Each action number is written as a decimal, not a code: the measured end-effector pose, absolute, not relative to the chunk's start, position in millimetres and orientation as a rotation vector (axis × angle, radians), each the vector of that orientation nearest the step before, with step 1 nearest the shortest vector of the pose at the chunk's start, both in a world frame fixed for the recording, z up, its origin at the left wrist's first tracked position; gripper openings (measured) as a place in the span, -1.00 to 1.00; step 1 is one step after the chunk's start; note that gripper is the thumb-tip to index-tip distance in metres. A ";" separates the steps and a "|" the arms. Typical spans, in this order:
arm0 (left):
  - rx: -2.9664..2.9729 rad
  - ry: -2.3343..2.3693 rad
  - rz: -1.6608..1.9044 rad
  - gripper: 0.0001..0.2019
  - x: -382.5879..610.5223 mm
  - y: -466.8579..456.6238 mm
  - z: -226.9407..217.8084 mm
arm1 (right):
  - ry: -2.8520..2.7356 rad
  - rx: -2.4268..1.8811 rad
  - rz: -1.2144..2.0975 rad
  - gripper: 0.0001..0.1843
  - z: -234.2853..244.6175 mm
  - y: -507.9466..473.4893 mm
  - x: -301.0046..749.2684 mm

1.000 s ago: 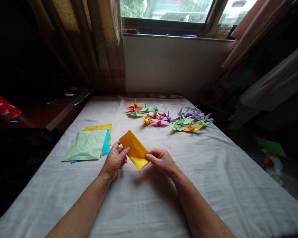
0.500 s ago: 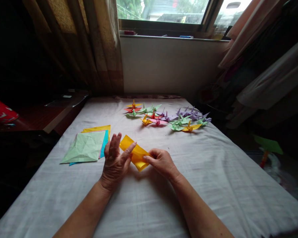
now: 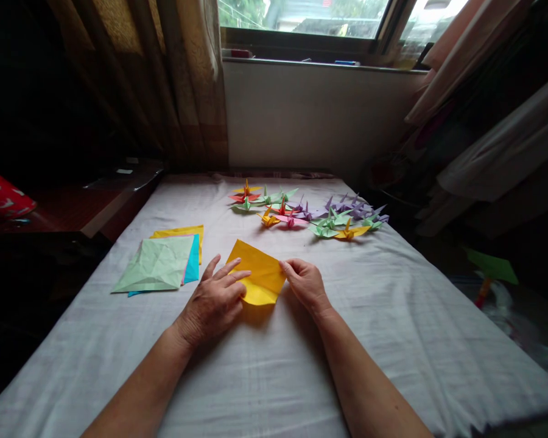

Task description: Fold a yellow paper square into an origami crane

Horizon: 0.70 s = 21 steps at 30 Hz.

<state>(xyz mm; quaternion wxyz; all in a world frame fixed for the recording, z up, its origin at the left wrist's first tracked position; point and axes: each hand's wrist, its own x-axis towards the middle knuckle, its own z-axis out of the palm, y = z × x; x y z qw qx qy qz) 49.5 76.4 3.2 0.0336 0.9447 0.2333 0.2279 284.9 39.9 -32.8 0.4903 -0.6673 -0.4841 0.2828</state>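
A yellow square sheet of origami paper [image 3: 259,274] is held slightly bent above the bed-like covered surface, its lower edge curving up over a shadow. At its left edge is my left hand [image 3: 217,298], with some fingers spread across the top face and the thumb side curled at the border; the exact grip there is partly hidden. My right hand [image 3: 305,283] pinches the right corner between thumb and fingers. Left of my hands lies a stack of paper sheets, with a creased pale green sheet [image 3: 158,264] on top and blue [image 3: 192,261] and yellow [image 3: 178,231] sheets showing beneath.
Several folded paper cranes [image 3: 292,222] in purple, green, pink, red and yellow stand toward the far side of the pale cloth [image 3: 274,383]. A dark wooden table [image 3: 73,213] with a red patterned item [image 3: 2,194] is at left. Curtains [image 3: 192,91] and a window are beyond.
The yellow paper has opened out from a narrow folded shape to a wider sheet. My right hand has moved slightly up, and my left fingers have come down across the paper.
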 end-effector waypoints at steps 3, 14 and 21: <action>2.846 0.670 0.559 -0.85 49.2 68.2 1.1 | -1.186 -1.700 0.595 -0.62 -34.7 43.0 284.3; 2.572 0.781 0.294 -0.93 54.1 65.1 -12.7 | -1.205 -1.769 0.305 -0.66 -18.4 45.1 281.6; 2.582 1.131 0.347 -0.91 80.5 38.8 -12.3 | -1.727 -1.570 0.434 -0.79 20.4 -5.4 268.6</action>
